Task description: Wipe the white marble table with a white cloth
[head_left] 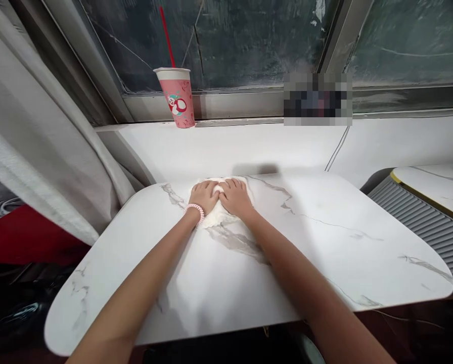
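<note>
A crumpled white cloth [219, 217] lies on the far side of a white, grey-veined marble-look table [310, 242]. My left hand [204, 196] rests palm down on the cloth's left part, fingers stretched out and slightly bent; a pink coiled band [196, 208] circles that wrist. On the right part of the same cloth my right hand [235, 196] lies palm down too, its fingers apart. The two thumbs nearly meet in the middle. Much of the cloth is hidden beneath both palms.
A pink paper cup [176, 98] with a red straw stands on the window ledge behind the table. A grey curtain [40, 116] hangs at the left. To the right is a ribbed grey cabinet [423, 222] with a marbled top. Part of the ledge is blurred out.
</note>
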Tool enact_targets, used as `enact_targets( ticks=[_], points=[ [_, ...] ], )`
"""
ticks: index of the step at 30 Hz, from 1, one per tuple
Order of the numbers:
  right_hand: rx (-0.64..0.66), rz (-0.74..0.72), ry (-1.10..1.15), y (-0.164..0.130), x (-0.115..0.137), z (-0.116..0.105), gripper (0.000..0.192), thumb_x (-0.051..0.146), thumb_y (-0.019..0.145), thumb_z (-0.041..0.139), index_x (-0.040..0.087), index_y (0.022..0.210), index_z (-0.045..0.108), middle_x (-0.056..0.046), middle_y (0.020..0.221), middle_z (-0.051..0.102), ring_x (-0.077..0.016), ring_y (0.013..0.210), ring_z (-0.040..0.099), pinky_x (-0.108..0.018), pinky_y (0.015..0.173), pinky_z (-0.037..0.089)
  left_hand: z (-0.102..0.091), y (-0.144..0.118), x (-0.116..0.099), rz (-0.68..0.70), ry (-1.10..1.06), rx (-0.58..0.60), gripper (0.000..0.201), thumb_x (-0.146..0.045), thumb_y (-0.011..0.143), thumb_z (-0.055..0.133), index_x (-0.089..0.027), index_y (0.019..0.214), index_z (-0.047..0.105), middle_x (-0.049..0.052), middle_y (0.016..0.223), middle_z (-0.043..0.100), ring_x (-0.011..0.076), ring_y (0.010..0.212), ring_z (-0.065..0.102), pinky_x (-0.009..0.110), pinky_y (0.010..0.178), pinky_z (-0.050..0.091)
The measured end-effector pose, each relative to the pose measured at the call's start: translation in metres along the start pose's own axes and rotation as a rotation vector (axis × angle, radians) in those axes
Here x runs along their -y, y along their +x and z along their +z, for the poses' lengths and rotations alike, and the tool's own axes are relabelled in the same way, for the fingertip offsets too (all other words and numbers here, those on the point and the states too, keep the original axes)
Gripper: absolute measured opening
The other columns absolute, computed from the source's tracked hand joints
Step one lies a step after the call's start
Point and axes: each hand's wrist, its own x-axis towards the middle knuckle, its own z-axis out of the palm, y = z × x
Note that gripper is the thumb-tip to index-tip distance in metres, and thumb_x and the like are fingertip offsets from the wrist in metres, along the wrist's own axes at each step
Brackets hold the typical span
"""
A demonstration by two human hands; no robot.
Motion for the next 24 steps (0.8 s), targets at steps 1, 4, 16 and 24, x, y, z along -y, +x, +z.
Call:
enact_targets(
  ticks=[1,4,16,24],
  points=[
    [-0.009,0.012,0.006,0.010,-0.004,0.004,0.040,0.022,0.097,0.039,0.017,0.132,0.057,-0.011,0.140,0.054,-0.0267,0.134,0.039,-0.045,0.116,0.022,0.002,0.011,0.002,-0.013,-0.009,-0.003,0.039,-0.028,0.092,0.041,-0.021,0.126,0.059,0.009,0.133,0.062,0.0253,0.128,0.051,0.043,0.113,0.033],
    [-0.035,0.024,0.030,0.032,-0.013,0.012,0.039,0.022,0.096,0.039,0.019,0.130,0.058,-0.010,0.138,0.056,-0.0256,0.133,0.040,-0.044,0.115,0.022,0.008,0.032,0.006,-0.030,-0.022,-0.011,0.040,-0.029,0.092,0.040,-0.022,0.126,0.059,0.009,0.133,0.062,0.0252,0.128,0.051,0.043,0.113,0.033],
    [-0.054,0.030,0.008,0.044,-0.024,0.017,0.040,0.024,0.099,0.036,0.020,0.133,0.056,-0.008,0.137,0.057,-0.0235,0.133,0.041,-0.041,0.114,0.026,0.017,0.050,0.012,0.000,0.017,-0.005,0.043,-0.030,0.095,0.034,-0.022,0.131,0.056,0.009,0.136,0.060,0.0250,0.130,0.050,0.044,0.114,0.032],
    [-0.073,0.085,-0.045,0.000,-0.013,0.002,0.041,0.024,0.099,0.038,0.017,0.134,0.056,-0.013,0.143,0.052,-0.0274,0.138,0.038,-0.048,0.115,0.025,0.012,0.017,-0.007,0.085,0.056,0.017,0.043,-0.029,0.097,0.034,-0.022,0.134,0.054,0.010,0.140,0.057,0.0240,0.132,0.049,0.045,0.115,0.031]
  ],
)
